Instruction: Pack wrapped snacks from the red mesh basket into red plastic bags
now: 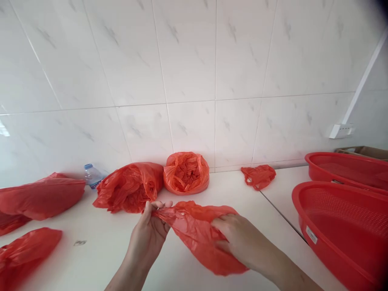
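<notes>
A crumpled red plastic bag (194, 232) stretches between my two hands above the white table. My left hand (153, 226) pinches its narrow, gathered end between thumb and fingers. At the wider end, my right hand (233, 236) presses against the bag with bent fingers; the fingertips are partly sunk in its folds and slightly blurred, so whether they grip it is hard to see. Just behind my left hand lies a bulging red bag (130, 188) full of crumpled plastic. Beside it stands a rounded red bag (186, 173) with its mouth open, stuffed with more red plastic.
Two red plastic baskets (309, 214) stand at the right, with a cardboard box (363, 151) behind. A small red bag (259, 176) lies near the tiled wall (194, 81). Leftward are a clear bottle (92, 176), a full red bag (45, 196) and another red bag (30, 250).
</notes>
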`<move>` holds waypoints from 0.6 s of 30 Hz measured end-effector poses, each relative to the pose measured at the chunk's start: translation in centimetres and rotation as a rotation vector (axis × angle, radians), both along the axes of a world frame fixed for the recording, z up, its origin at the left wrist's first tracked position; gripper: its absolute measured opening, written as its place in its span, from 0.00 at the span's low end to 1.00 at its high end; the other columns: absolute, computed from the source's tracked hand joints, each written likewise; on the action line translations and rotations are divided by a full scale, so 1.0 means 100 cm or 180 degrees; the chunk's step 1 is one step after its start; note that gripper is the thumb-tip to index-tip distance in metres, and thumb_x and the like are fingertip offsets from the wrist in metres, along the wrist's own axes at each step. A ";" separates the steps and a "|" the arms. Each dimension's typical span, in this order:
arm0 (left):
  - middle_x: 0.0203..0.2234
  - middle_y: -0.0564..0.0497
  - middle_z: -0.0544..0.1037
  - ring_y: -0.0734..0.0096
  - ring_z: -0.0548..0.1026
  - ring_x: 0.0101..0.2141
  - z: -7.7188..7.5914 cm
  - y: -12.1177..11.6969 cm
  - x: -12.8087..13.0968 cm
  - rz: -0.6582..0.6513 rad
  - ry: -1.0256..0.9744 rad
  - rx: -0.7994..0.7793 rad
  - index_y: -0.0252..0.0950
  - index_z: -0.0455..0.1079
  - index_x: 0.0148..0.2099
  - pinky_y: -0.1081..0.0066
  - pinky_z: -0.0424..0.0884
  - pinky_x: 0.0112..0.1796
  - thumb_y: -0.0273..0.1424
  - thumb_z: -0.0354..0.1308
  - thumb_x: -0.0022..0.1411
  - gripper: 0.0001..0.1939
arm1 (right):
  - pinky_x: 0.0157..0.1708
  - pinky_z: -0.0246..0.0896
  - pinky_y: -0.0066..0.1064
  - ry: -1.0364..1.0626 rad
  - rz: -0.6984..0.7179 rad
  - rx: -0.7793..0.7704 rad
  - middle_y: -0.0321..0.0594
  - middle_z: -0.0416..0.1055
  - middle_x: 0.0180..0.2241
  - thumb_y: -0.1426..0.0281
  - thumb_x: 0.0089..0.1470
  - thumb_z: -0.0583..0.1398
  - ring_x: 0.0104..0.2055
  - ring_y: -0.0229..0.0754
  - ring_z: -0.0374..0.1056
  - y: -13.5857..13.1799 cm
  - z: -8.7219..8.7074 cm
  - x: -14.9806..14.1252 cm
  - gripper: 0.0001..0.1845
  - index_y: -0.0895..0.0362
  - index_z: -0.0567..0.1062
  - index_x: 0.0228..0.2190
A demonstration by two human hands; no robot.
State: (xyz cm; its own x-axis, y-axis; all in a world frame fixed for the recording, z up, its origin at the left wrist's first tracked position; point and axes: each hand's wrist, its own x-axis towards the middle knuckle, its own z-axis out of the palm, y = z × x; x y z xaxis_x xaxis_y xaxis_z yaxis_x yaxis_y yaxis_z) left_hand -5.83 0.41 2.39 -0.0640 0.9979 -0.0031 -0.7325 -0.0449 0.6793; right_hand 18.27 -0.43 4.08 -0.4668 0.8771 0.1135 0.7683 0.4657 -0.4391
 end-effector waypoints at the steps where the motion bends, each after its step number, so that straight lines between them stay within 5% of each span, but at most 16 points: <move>1: 0.32 0.46 0.80 0.70 0.78 0.32 0.002 0.001 -0.003 0.0081 -0.0020 0.0019 0.34 0.70 0.32 0.71 0.75 0.34 0.33 0.44 0.69 0.18 | 0.29 0.53 0.27 0.0082 0.0072 -0.0027 0.33 0.69 0.29 0.73 0.47 0.59 0.32 0.38 0.64 -0.001 0.002 0.001 0.02 0.55 0.70 0.25; 8: 0.28 0.49 0.77 0.72 0.75 0.28 0.009 0.002 -0.016 0.0308 -0.0035 0.0214 0.34 0.71 0.32 0.72 0.74 0.31 0.36 0.49 0.66 0.15 | 0.37 0.58 0.28 0.0379 0.0297 0.0109 0.33 0.66 0.37 0.74 0.52 0.57 0.39 0.37 0.63 -0.007 0.016 0.009 0.08 0.50 0.74 0.33; 18: 0.26 0.51 0.74 0.75 0.74 0.27 0.018 -0.003 -0.014 0.0589 0.0022 0.0132 0.34 0.70 0.29 0.75 0.74 0.31 0.33 0.51 0.64 0.13 | 0.37 0.60 0.32 -0.0182 0.0177 0.0648 0.39 0.65 0.37 0.83 0.50 0.50 0.38 0.41 0.63 0.002 0.000 0.006 0.21 0.52 0.72 0.41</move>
State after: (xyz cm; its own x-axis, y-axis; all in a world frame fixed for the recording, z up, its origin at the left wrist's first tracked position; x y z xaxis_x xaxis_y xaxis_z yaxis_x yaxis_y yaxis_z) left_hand -7.27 0.14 4.18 -0.2463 0.9684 0.0387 -0.7046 -0.2063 0.6790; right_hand 18.88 -0.26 4.06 -0.5245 0.8115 0.2578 0.7599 0.5827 -0.2880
